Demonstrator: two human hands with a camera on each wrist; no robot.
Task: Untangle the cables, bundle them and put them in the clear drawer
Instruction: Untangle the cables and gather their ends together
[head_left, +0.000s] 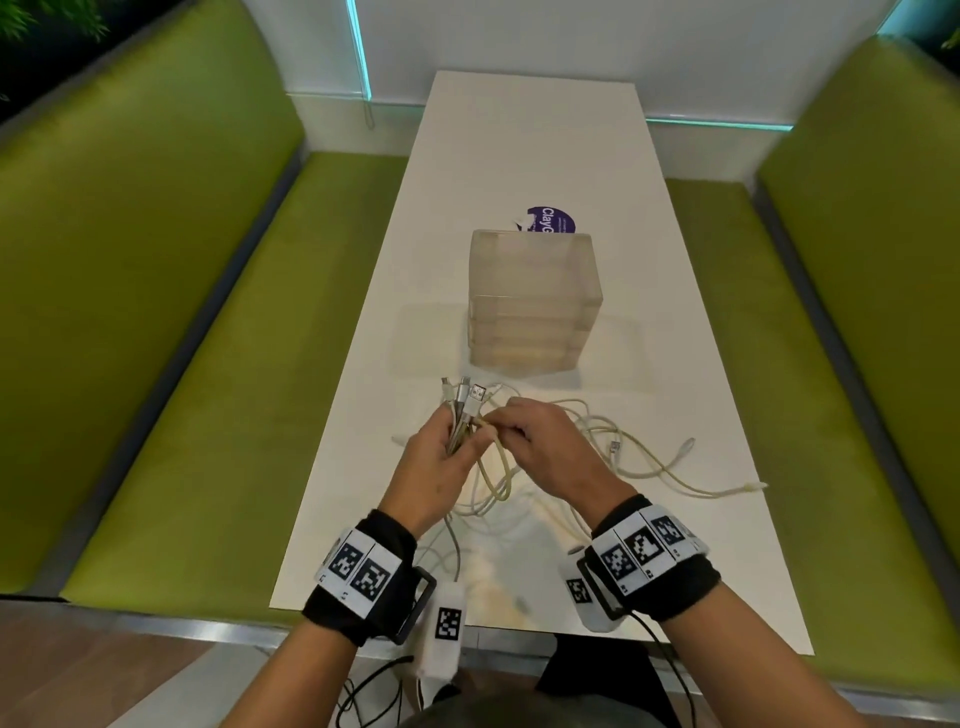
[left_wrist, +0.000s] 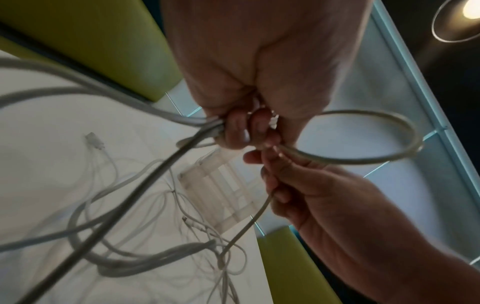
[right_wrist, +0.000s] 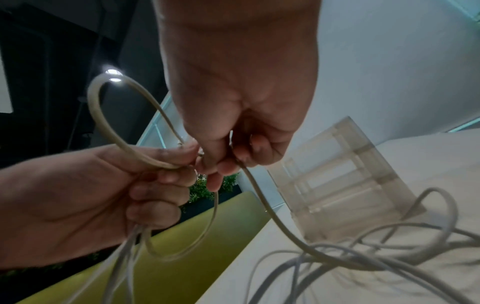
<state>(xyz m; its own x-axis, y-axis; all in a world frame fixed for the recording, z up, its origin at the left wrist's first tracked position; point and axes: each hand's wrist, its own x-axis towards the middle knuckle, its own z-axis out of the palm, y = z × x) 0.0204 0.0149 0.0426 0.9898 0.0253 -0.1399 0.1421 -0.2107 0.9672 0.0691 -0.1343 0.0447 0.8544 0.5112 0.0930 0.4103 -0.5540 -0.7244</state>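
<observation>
- Running down the middle of the head view between two green benches (head_left: 171, 332), the white tabletop (head_left: 530, 156) carries everything in play.
- The clear drawer unit (head_left: 535, 299) stands at mid-tabletop, just beyond the hands, with every drawer shut as far as the blur allows; a purple sticker (head_left: 551, 221) lies behind it.
- The cables (head_left: 597, 441) sprawl in loose pale loops, mostly to the right and toward the near edge, several connectors lying free.
- The left hand (head_left: 439, 462) is curled round a sheaf of cable ends, whose plugs (head_left: 465, 397) stick up above the fist.
- The right hand (head_left: 553, 449) pinches one cable (left_wrist: 363, 158) between thumb and fingertips beside the left fist, a small loop standing out of the grip.
- The step looks like gathering one more end into the sheaf. It would go best by keeping the left grip firm so the collected plugs stay level, then sliding the right pinch along the single strand to draw it out of the heap instead of tugging, which could tighten crossings.
- A drawer will need opening before anything goes in.
</observation>
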